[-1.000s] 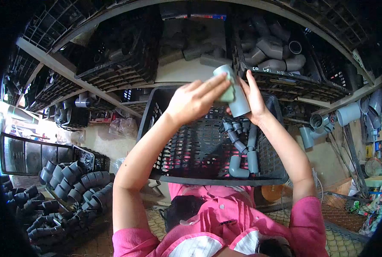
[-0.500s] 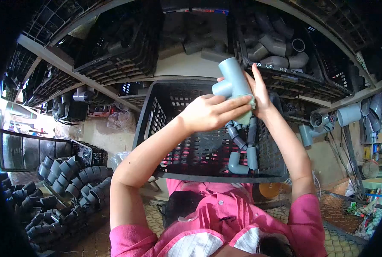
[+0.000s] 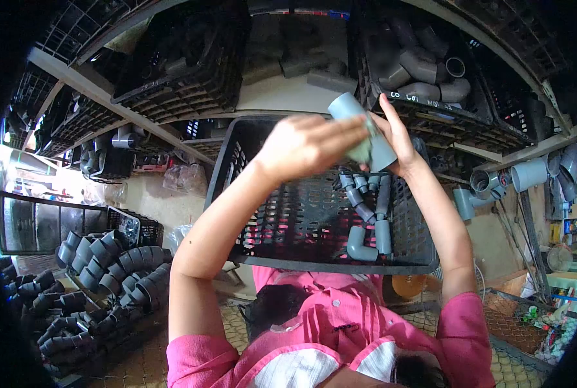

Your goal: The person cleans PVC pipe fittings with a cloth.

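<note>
My right hand (image 3: 397, 143) is closed round the far side of a grey plastic pipe tee (image 3: 348, 107), its thumb sticking up. My left hand (image 3: 309, 143), blurred by motion, presses a pale green cloth (image 3: 362, 154) against the tee's near side. The tee's side branch is hidden behind the left hand. Both hands are above a black plastic crate (image 3: 327, 265) at my lap. Inside the crate, on its right side, lie several smaller grey fittings, among them an elbow (image 3: 361, 246).
Shelves ahead carry black crates (image 3: 178, 97) of grey fittings, one with white lettering. Many dark grey fittings (image 3: 107, 265) are piled on the floor at left. Larger pipe fittings (image 3: 528, 174) hang or stand at right, near thin rods (image 3: 528, 233) leaning on the wall.
My left hand has slid up along the tee with the cloth, now covering the side branch. The tee has tilted and turned slightly in my right hand, its lower end now uncovered.
</note>
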Demonstrator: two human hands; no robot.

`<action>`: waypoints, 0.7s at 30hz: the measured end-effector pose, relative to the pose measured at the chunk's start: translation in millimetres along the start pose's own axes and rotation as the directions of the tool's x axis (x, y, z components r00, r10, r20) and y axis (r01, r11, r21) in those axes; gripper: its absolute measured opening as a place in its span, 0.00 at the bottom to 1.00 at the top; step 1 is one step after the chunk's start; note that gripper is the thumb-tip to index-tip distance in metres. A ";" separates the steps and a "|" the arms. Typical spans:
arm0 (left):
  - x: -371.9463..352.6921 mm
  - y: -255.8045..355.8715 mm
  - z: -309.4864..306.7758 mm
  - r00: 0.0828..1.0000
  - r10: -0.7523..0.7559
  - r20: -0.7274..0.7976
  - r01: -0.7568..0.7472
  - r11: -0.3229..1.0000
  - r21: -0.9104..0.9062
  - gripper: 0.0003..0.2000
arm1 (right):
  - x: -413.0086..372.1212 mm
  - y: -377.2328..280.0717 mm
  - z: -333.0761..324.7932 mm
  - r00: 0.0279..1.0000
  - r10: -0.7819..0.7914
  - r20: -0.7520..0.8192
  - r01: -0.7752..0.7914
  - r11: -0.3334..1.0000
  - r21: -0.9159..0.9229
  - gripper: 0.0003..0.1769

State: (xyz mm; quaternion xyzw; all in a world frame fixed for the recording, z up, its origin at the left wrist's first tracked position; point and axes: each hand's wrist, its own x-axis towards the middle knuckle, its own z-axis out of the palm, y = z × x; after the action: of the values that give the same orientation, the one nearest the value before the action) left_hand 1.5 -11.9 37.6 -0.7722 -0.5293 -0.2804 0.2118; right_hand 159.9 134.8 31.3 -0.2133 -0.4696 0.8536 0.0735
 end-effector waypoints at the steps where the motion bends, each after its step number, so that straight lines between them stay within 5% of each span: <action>1: -1.3 -8.0 1.7 0.995 -0.076 -0.068 0.077 0.997 0.010 0.24 | 0.2 0.8 -4.3 0.997 -0.011 0.076 0.014 0.999 -0.035 0.49; 6: -4.0 0.7 -0.1 0.990 -0.116 -0.082 0.118 0.993 0.026 0.22 | -1.0 -4.2 -5.1 0.996 -0.095 -0.003 0.094 0.994 -0.063 0.47; 9: 4.7 21.5 -0.1 0.999 -0.017 -0.044 0.020 0.997 0.074 0.24 | 6.0 10.2 6.9 0.946 -0.289 -0.150 0.265 0.951 -0.162 0.42; 13: 0.4 35.6 19.0 0.993 -0.005 -0.117 0.007 1.000 0.016 0.28 | -1.4 7.7 -0.3 0.984 -0.147 -0.101 0.136 0.985 -0.108 0.42; 16: -1.3 29.0 13.0 0.981 0.186 -0.054 -0.183 0.981 0.063 0.28 | -2.6 1.6 8.3 0.974 -0.203 -0.099 0.206 0.978 0.028 0.37; 21: -1.7 8.0 6.8 0.988 0.103 -0.112 -0.091 0.990 0.103 0.26 | -6.7 -1.7 21.4 0.956 -0.247 -0.160 0.263 0.961 0.087 0.35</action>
State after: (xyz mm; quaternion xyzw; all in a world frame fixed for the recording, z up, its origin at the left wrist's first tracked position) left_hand 9.9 -11.7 31.1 -0.7680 -0.4909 -0.2884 0.2934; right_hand 156.6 117.0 44.6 -0.2093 -0.4397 0.8429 0.2289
